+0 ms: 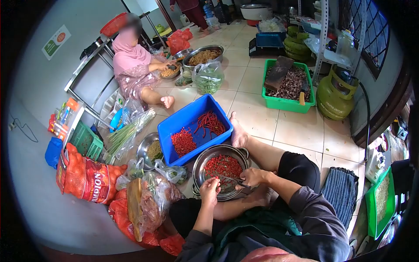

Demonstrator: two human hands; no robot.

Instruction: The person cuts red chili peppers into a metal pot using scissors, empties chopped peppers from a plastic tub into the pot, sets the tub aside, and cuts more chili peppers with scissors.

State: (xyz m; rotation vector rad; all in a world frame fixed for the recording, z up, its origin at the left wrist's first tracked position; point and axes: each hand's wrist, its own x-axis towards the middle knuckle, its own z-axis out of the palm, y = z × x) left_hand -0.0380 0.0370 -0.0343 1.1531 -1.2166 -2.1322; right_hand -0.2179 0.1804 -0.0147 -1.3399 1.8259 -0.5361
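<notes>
Over the near edge of a steel pot (pixel 198 165) of chopped red chili (pixel 223 166), my left hand (pixel 211 191) pinches a small piece of red chili (pixel 217 178). My right hand (pixel 254 178) is wrapped round the handles of scissors (pixel 233 179), whose blades point left across the pot toward my left fingertips. Touching the pot's far side is a blue tub (pixel 165 135) with cut chili (pixel 183 142) at its left and long whole chilies (pixel 209 124) at its right.
A seated person (pixel 135 65) works at a bowl at the upper left; another stands at the back. Bagged vegetables (pixel 208 76), a green crate (pixel 286 104), a gas cylinder (pixel 335 94) and an onion sack (pixel 89 177) surround me. A wooden board (pixel 134 205) leans at the lower left.
</notes>
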